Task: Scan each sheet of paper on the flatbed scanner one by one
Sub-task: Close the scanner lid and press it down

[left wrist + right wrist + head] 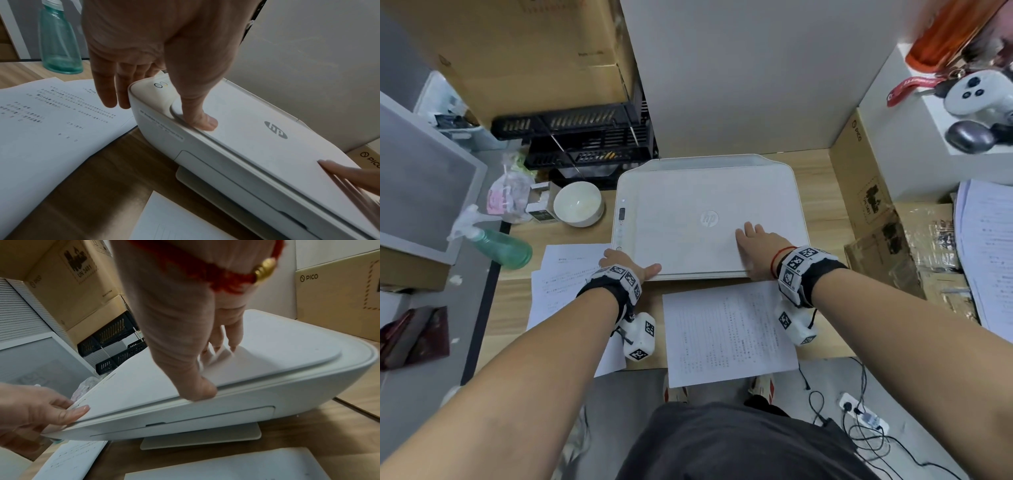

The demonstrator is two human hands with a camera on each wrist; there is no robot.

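A white HP flatbed scanner [678,240] stands on the wooden desk with its lid down. My left hand [631,263] is at its front left corner, thumb [203,123] lying on the lid [257,129] and straight fingers [107,91] hanging down the left side. My right hand [751,248] lies flat on the lid [267,345] to the right of the logo, its thumb [201,391] at the front edge. One printed sheet [729,335] lies in front of the scanner. More printed sheets [565,281] lie to its left, partly under my left wrist.
A green spray bottle [503,246] and a white bowl [578,204] sit left of the scanner, with black crates [585,137] behind them. A cardboard box [866,178] stands close on the right, and beyond it lies another paper stack [989,253].
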